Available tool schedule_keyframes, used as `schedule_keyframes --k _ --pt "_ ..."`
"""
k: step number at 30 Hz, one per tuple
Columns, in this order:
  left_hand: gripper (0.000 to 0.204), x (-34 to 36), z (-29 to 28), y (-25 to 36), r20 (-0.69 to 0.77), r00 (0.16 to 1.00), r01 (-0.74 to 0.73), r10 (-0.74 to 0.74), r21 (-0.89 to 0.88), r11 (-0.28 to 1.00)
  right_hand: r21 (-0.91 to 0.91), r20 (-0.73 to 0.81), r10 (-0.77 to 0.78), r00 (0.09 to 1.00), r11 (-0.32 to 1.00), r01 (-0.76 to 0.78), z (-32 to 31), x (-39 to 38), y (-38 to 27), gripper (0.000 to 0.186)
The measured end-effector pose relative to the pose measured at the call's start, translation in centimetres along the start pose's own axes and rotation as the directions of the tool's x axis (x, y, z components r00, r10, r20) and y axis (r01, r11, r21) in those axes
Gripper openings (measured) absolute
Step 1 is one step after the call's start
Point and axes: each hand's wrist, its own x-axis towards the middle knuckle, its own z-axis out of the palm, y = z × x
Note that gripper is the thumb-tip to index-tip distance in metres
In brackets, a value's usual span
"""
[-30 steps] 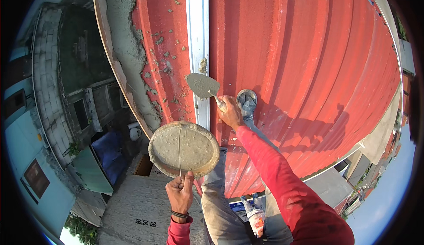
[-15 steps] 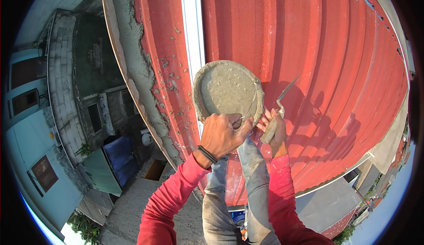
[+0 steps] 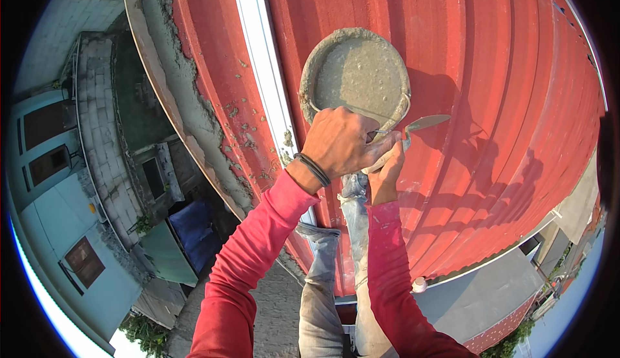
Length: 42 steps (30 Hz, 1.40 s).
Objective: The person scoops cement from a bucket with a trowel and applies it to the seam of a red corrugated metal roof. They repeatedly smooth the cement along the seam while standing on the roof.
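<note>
My left hand (image 3: 341,140) is closed around the wire handle of a round bucket (image 3: 308,67), whose rim is caked with grey. Wet-looking grey mortar (image 3: 358,77) fills it, partly in shade. My right hand (image 3: 388,169) is closed on a trowel (image 3: 427,122), its blade pointing right, just beside the bucket's near rim. Most of the trowel's grip is hidden by the fingers. Both hands are close together, the right thumb area near the left fingers; I cannot tell whether they touch.
Red corrugated roofing (image 3: 452,48) spreads under the bucket. A white metal strip (image 3: 263,54) crosses it on the left. Fresh mortar (image 3: 184,80) lines the roof's left edge, with splatters beside it. Beyond that edge, far below, are walls and a blue building (image 3: 97,229). My legs are below my hands.
The bucket has shifted up and slightly right in the view, with my left hand on its handle. My right hand and the trowel have come in closer to the left hand, and the trowel blade has turned flatter.
</note>
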Motion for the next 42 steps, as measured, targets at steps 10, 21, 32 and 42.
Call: schedule_keyframes --k 10,21,32,42 --pt "0.055 6.3 -0.1 -4.8 -0.061 0.947 0.316 -0.316 0.001 0.949 -0.108 -0.203 -0.031 0.979 0.994 0.009 1.8 -1.3 0.9 0.051" --pt "0.059 -0.5 4.4 -15.9 -0.383 0.752 0.512 -0.536 -0.172 0.841 -0.117 -0.19 0.033 0.981 0.992 -0.056 0.9 -0.2 0.3 0.069" --pt "0.062 -1.8 3.1 -13.1 -0.174 0.58 0.736 -0.796 -0.306 0.603 -0.984 0.117 -0.3 0.947 0.092 0.151 -2.3 -12.2 -7.5 0.042" --pt "0.063 0.2 2.8 -12.8 -0.114 0.588 0.739 -0.801 -0.327 0.59 -0.976 0.214 -0.212 0.954 -0.023 0.214 1.5 -12.6 -1.8 0.038"
